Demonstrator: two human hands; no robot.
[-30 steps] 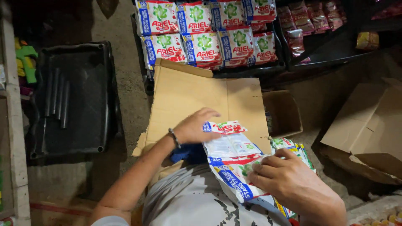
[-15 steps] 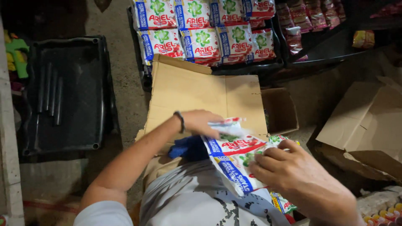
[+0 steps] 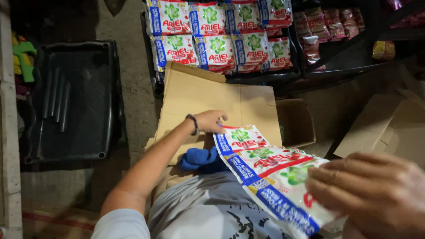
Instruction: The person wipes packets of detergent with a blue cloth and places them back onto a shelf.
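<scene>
I see sachet strip (image 3: 265,170) draped across my lap, over cardboard box (image 3: 212,99) near edge. Left hand (image 3: 211,121) pinches far end; right hand (image 3: 372,192) fingers clasp near end. Judge it light, floppy, slick film; best held at seams. Blue cloth (image 3: 197,158) beneath, black tray (image 3: 95,146) left, stocked sachets (image 3: 212,33) beyond.

left hand (image 3: 211,121) extended, right hand (image 3: 369,192) flat

Glossy plastic sachet strip (image 3: 270,172) under the fingers (image 3: 354,186) — matt brown cardboard box (image 3: 203,95) beyond them, soft blue cloth (image 3: 199,158) just beside.
</scene>
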